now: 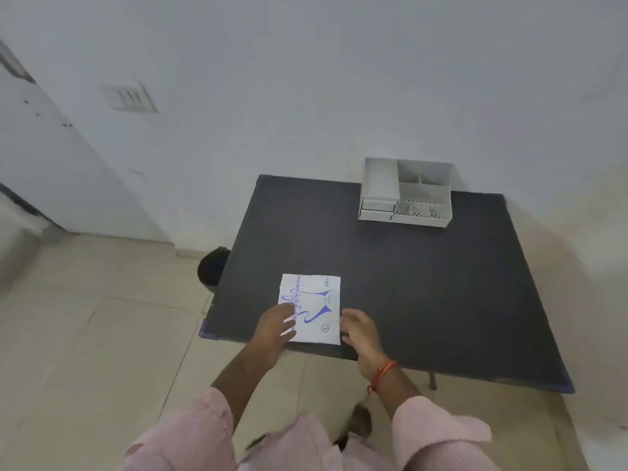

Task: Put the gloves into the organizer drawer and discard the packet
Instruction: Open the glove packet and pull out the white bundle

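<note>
A white glove packet (314,305) with blue print lies flat near the front left edge of the dark table (424,283). My left hand (275,329) rests with spread fingers on the packet's lower left corner. My right hand (358,329) is at the packet's right edge, fingers curled, touching or almost touching it. The grey organizer (406,193) with small drawers on its left side stands at the table's far edge against the wall. No loose gloves are visible.
A black bin (212,266) stands on the tiled floor by the table's left side. A white wall runs behind the table. A door and a switch plate (131,96) are at the far left.
</note>
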